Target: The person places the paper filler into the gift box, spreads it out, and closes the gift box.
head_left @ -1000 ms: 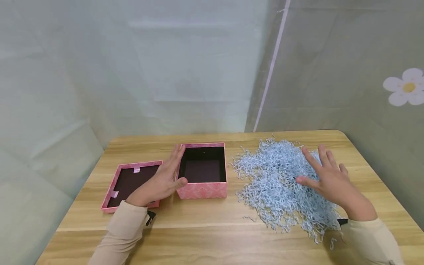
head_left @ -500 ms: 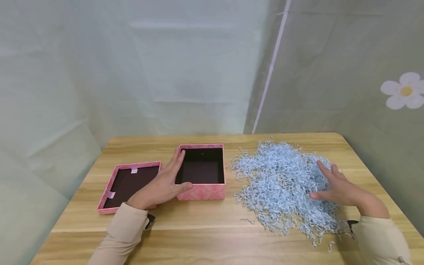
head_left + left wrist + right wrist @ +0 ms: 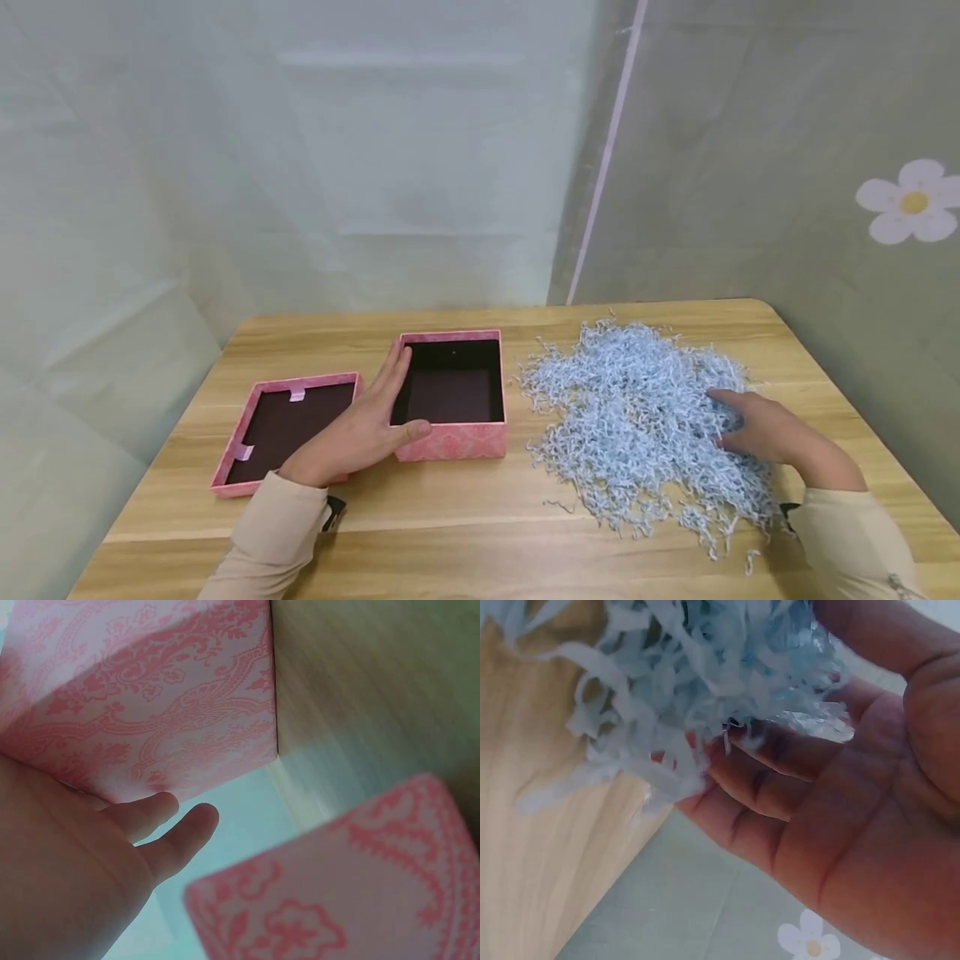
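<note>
Two work points obs. at table (image 3: 517, 546). L. hand (image 3: 356, 437) lies along LH side of pink box (image 3: 453, 442), fingers straight, thumb out nr. front corner; no grip seen, appears to be steadying only. Box stands upright, dark inside showing, no shreds seen in it. Lid (image 3: 292, 423) lies inside-up on table, left of box, partly hidden by L. hand. Blue paper shreds (image 3: 633, 417) are heaped on table, right of box, w/ bare wood btwn. R. hand (image 3: 780, 433) is in RH side of heap: fingers loosely bent, thumb held apart, hand not closed; fingertips partly hidden by shreds. Step in hand, in insp.'s judgement: gathering shreds, early stage. Next move calls for fingers & thumb drawn together under a clump, gently, as loose strands prob. shed; light L. hand contact advised, lest box shift.
</note>
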Tool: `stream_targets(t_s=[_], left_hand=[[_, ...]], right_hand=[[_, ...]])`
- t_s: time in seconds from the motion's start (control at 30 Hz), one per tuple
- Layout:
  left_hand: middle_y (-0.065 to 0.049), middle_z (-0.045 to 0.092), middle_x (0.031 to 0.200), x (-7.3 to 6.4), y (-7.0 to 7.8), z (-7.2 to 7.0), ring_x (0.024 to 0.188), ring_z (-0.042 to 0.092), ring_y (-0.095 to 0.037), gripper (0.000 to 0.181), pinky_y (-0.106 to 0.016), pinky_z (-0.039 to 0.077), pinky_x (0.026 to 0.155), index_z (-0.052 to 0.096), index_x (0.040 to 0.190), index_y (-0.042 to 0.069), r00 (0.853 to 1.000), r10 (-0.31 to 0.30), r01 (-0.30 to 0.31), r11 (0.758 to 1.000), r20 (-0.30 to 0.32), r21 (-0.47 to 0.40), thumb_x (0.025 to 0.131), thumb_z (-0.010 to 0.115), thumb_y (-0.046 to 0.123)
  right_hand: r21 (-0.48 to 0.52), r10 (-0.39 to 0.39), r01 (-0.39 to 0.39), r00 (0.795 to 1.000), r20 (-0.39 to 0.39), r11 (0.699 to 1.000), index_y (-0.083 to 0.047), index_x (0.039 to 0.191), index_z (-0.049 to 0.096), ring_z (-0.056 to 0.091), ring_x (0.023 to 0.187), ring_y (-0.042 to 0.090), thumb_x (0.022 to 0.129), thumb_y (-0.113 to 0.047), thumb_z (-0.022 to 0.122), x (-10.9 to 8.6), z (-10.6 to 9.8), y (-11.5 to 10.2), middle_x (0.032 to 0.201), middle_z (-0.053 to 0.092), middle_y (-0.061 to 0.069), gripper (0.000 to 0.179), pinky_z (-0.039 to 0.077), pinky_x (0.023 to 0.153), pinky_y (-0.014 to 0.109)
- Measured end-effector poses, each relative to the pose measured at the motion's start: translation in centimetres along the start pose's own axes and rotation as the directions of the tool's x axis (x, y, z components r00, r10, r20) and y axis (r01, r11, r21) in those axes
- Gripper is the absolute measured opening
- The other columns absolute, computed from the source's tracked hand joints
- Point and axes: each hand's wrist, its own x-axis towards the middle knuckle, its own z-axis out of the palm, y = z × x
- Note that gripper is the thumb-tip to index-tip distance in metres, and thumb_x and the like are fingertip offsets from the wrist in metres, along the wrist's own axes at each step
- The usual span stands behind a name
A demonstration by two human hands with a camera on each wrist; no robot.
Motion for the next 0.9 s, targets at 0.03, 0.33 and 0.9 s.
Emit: stream_targets(t_s=[0.03,0.33,0.9], left_hand=[[0.0,-0.017,0.167,0.0,0.0,0.0,0.151,0.011,-0.038,0.109,-0.066,-0.004,0.114,-0.006,0.163,0.018,1.0,-0.005,0.005,1.0,0.0,0.0,0.093,0.066,0.057],[0.002,-0.017,0.167,-0.3,0.1,0.2,0.151,0.014,-0.036,0.108,-0.066,-0.005,0.114,-0.008,0.163,0.02,1.0,-0.017,0.017,1.0,-0.005,0.003,0.093,0.066,0.057],[-0.001,-0.016,0.167,-0.1,0.5,0.1,0.152,0.01,-0.034,0.113,-0.067,-0.004,0.114,-0.008,0.163,0.016,1.0,-0.017,0.017,1.0,-0.007,-0.009,0.091,0.068,0.059]], right_hand=[[-0.01,0.0,0.0,1.0,-0.006,1.0,0.016,0.139,0.047,0.039,0.123,0.066,0.085,-0.002,0.074,0.1,0.0,0.1,0.134,0.043,0.046,0.063,0.036,0.097,0.073],[-0.039,0.059,-0.059,0.998,-0.004,0.998,0.02,0.126,0.054,0.043,0.119,0.065,0.083,0.004,0.066,0.4,0.0,0.6,0.127,0.051,0.044,0.047,0.039,0.095,0.071],[0.047,-0.014,0.023,0.985,-0.175,0.999,0.017,0.126,0.058,0.061,0.072,0.027,0.091,0.004,0.06,-1.5,-2.5,0.1,0.107,0.065,0.029,0.037,0.05,0.063,0.042]])
